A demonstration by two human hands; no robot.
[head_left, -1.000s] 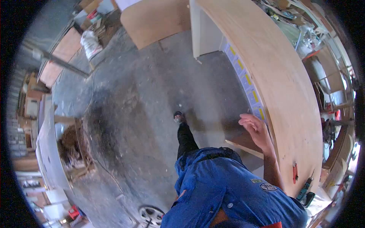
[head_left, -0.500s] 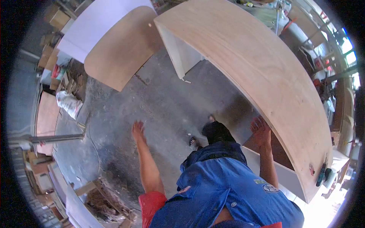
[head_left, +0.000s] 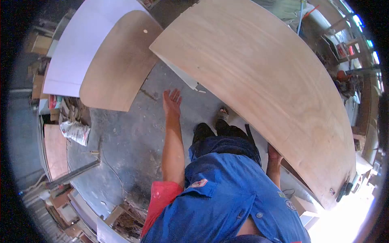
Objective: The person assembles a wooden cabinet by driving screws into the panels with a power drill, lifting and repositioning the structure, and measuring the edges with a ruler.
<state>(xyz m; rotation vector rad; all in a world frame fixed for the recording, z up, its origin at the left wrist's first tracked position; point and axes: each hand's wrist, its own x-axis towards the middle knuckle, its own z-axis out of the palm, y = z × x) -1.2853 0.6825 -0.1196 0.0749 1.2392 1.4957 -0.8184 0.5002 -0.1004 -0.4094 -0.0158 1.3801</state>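
A large plywood-topped piece (head_left: 259,77), like a cabinet or table with pale side panels under it, lies along my right side. My right hand (head_left: 274,154) is at its near lower edge, and the fingers are hidden beneath the board, so their grip does not show. My left hand (head_left: 172,103) is held out over the concrete floor with its fingers stretched apart and nothing in it. It is near the left corner of the plywood top, apart from it. A power tool or similar dark object (head_left: 344,191) sits at the right end of the top.
A brown rounded board (head_left: 117,65) lies on a white sheet (head_left: 75,56) at the upper left. A white sack (head_left: 75,132) and scrap wood are beside it. A cable (head_left: 113,172) runs over the floor (head_left: 133,141). Shelves and clutter line the right side.
My left hand has moved forward and right, toward the plywood top. My right hand has gone down under the board's edge. The view has shifted, with the plywood top now nearer.
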